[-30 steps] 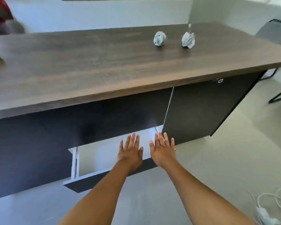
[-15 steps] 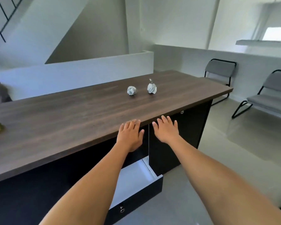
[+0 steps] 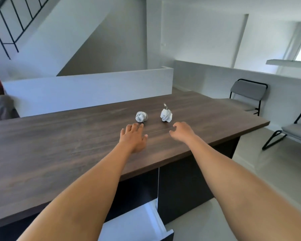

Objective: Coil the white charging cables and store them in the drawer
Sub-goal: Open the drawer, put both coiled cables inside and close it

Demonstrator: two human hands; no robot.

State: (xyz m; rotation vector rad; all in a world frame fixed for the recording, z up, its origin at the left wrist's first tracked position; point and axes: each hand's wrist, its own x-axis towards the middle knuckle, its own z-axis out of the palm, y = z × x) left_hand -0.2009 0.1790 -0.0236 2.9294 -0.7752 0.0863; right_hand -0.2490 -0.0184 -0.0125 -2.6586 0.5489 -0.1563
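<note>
Nearest, under the desk's (image 3: pixel 59 153) front edge, the white drawer (image 3: pixel 137 221) stands pulled out, with nothing visible in the part that shows. Over the desk top, the left hand (image 3: pixel 133 136) reaches flat with fingers spread and holds nothing, its fingertips just short of the left coil (image 3: pixel 141 116), while the right hand (image 3: pixel 182 130) hovers with fingers loosely curled and empty, near the right coil (image 3: pixel 166 115). Both coils rest on the desk, apart from each other, and past the desk's right end stand two grey chairs (image 3: pixel 247 94); no writing is readable anywhere.
</note>
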